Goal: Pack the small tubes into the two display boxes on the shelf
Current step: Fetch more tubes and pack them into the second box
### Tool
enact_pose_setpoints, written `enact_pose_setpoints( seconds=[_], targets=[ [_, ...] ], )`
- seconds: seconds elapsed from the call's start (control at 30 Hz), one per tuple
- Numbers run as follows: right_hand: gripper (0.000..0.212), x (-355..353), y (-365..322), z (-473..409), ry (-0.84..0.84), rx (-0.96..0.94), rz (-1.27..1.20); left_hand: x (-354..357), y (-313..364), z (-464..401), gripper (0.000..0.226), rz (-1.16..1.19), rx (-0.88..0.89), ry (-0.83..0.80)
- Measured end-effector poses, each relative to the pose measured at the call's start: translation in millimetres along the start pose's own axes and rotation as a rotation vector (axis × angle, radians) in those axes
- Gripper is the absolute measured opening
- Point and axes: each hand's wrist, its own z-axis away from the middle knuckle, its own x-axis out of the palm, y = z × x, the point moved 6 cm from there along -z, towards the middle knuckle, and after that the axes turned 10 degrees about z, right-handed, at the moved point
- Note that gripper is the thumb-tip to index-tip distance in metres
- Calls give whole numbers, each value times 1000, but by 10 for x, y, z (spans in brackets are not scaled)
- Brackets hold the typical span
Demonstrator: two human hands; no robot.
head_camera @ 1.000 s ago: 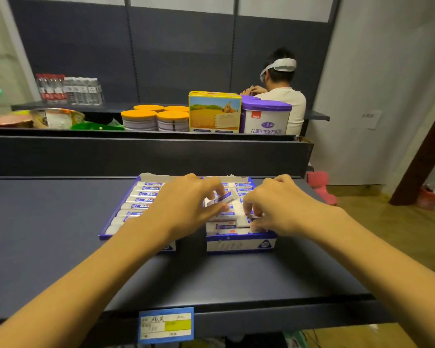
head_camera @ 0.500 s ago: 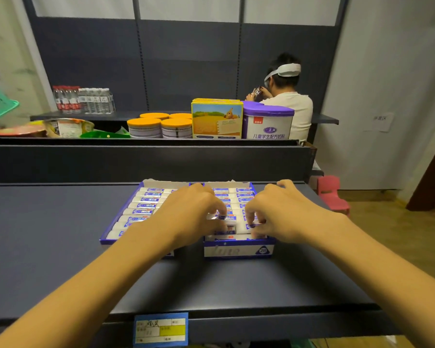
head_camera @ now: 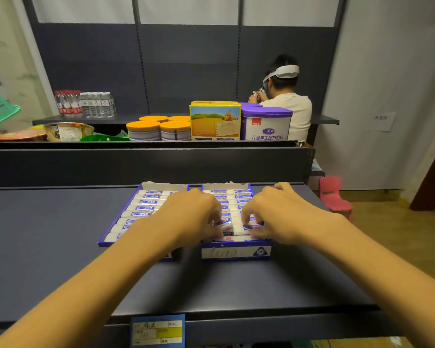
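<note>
Head view is showing your left hand (head_camera: 194,217) reaching over the gap between the two display boxes, its fingers curling down onto a small tube (head_camera: 220,223) at the near end of the right display box (head_camera: 236,252); that grip is pinching the tube's left end. Your right hand (head_camera: 279,217) is meeting it from the right, fingers curling narrowly over another tube (head_camera: 252,226) just beside the first, pinching it at the box's near right corner. Both tubes are lying crosswise at the near end of the right display box, on top of the rows already there. Farther back in that box, more white-and-blue tubes are lying in neat rows. The left display box (head_camera: 106,241) is sitting just beside it, touching or nearly so, and is holding a full column of tubes running from near to far. Both boxes are resting on the dark shelf (head_camera: 48,234), whose near edge is carrying a blue price tag (head_camera: 157,331). Beyond, a higher shelf is holding orange-lidded cans (head_camera: 158,129), a yellow box (head_camera: 215,121) and a purple-lidded tub (head_camera: 266,123). Another person (head_camera: 286,101) is sitting far right.
</note>
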Motion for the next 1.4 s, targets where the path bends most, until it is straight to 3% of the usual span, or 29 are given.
enact_pose_setpoints(
  seconds=[0.23, 0.73, 1.13, 1.4],
  targets=[
    [21, -7, -37, -17, 40, 9, 55, 2, 51, -14, 33, -68, 9, -19],
    [24, 3, -10, -4, 17, -8, -31, 4, -5, -2, 25, 66, -22, -35],
    [25, -393, -148, -208, 336, -94, -83, -305, -224, 462, 18, -72, -217, 289],
    [26, -720, -942, -462, 472, -207, -191, -420, -730, 1272, 20, -141, -436, 384]
  ],
)
